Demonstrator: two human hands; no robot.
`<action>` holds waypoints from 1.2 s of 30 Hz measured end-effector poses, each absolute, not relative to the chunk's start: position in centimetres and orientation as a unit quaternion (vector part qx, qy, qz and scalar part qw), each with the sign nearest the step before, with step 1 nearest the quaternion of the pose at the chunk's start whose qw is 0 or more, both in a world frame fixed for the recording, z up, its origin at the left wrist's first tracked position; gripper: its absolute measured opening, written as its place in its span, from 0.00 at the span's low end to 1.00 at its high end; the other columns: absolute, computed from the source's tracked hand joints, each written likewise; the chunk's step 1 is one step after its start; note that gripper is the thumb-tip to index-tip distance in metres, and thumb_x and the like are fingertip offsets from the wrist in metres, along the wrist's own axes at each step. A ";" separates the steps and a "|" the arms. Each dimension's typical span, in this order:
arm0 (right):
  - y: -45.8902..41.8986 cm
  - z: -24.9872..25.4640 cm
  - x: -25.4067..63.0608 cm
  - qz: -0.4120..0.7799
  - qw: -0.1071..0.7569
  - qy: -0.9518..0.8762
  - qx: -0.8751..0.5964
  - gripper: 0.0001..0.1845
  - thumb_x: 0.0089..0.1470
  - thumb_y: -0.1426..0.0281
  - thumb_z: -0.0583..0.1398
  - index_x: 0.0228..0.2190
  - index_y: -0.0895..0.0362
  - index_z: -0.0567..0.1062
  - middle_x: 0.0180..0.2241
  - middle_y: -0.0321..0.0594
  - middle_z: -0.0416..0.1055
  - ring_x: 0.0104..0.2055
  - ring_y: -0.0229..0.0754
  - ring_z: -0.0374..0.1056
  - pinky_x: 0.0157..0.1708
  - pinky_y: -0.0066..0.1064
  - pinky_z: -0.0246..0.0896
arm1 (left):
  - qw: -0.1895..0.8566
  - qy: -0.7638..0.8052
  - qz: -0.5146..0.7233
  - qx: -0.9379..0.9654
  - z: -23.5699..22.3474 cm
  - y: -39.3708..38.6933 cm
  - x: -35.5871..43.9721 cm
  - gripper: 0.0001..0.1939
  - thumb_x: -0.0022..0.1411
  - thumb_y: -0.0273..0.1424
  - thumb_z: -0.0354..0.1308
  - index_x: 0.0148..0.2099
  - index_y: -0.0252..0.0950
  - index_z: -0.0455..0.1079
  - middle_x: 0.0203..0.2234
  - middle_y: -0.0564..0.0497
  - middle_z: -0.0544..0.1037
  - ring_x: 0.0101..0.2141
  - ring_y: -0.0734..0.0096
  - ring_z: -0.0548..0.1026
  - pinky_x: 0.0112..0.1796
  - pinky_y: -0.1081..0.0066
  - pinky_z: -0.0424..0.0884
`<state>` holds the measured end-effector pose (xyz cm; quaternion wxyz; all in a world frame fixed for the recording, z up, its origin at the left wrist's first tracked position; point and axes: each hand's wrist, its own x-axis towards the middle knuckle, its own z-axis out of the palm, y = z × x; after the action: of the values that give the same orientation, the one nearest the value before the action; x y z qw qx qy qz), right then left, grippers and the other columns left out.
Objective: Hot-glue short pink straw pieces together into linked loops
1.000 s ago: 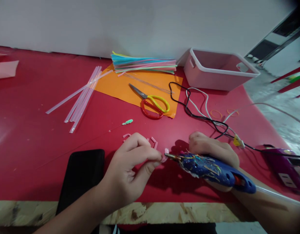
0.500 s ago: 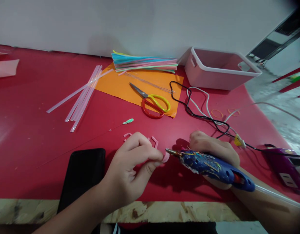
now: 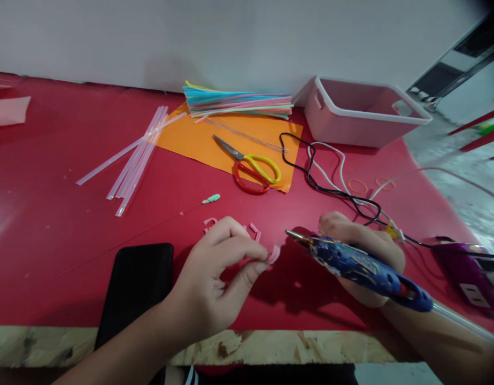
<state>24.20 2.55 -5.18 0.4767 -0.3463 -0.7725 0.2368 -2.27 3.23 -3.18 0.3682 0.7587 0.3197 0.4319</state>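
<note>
Between thumb and fingertips, my left hand (image 3: 226, 272) pinches a short curved pink pipe cleaner piece (image 3: 274, 254). My right hand (image 3: 361, 254) is wrapped round a blue hot glue gun (image 3: 359, 270), its metal tip aimed left, a small gap from the pink piece. A clear glue stick (image 3: 463, 321) juts from the gun's back end. More bent pink pieces (image 3: 254, 232) lie on the red table just behind my left hand, which partly hides them. Farther back is a thin wire (image 3: 151, 230) with a green fuzzy tip (image 3: 210, 199).
Scissors (image 3: 251, 166) lie on orange paper (image 3: 191, 144), below a bundle of pipe cleaners (image 3: 239, 103). Glue sticks (image 3: 137, 155) are at left, a black phone (image 3: 137, 289) near the front edge. A pink bin (image 3: 351, 125), tangled cords (image 3: 323, 187) and a purple power box (image 3: 467, 272) stand right.
My right hand has drawn the glue gun to the right, with its tip up and away from the pink piece. My left hand has hardly moved.
</note>
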 end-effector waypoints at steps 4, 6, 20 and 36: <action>2.8 -4.9 24.4 0.238 0.443 -0.817 -0.282 0.11 0.64 0.63 0.58 0.38 0.59 0.74 0.27 0.39 0.67 0.29 0.41 0.63 0.36 0.42 0.61 | 0.397 0.360 0.408 0.739 -3.2 3.2 -2.3 0.06 0.64 0.21 0.59 0.38 0.35 0.75 0.30 0.54 0.69 0.28 0.78 0.70 0.29 0.76 0.67; 3.1 -4.8 24.6 0.221 0.419 -0.837 -0.273 0.10 0.64 0.65 0.57 0.40 0.59 0.74 0.27 0.40 0.68 0.29 0.40 0.64 0.36 0.41 0.62 | 0.419 0.374 0.402 0.723 -3.1 3.2 -2.2 0.05 0.64 0.22 0.59 0.37 0.35 0.75 0.29 0.54 0.68 0.27 0.78 0.69 0.27 0.76 0.66; 3.5 -5.0 25.1 0.196 0.375 -0.866 -0.267 0.18 0.66 0.57 0.53 0.42 0.58 0.74 0.27 0.40 0.71 0.28 0.41 0.67 0.37 0.43 0.64 | 0.477 0.370 0.400 0.689 -2.9 3.2 -2.3 0.05 0.63 0.23 0.60 0.37 0.36 0.75 0.29 0.54 0.68 0.25 0.79 0.67 0.24 0.77 0.64; 3.4 -4.8 24.8 0.192 0.400 -0.853 -0.273 0.13 0.66 0.61 0.54 0.41 0.57 0.73 0.28 0.40 0.70 0.28 0.40 0.63 0.36 0.42 0.63 | 0.443 0.337 0.424 0.715 -3.2 3.2 -2.3 0.06 0.64 0.21 0.61 0.39 0.36 0.76 0.32 0.53 0.71 0.29 0.79 0.71 0.29 0.78 0.68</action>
<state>24.78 3.41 -4.76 0.4001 -0.2732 -0.8534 0.1924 -2.34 3.22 -3.21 0.4425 0.7151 0.3365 0.4238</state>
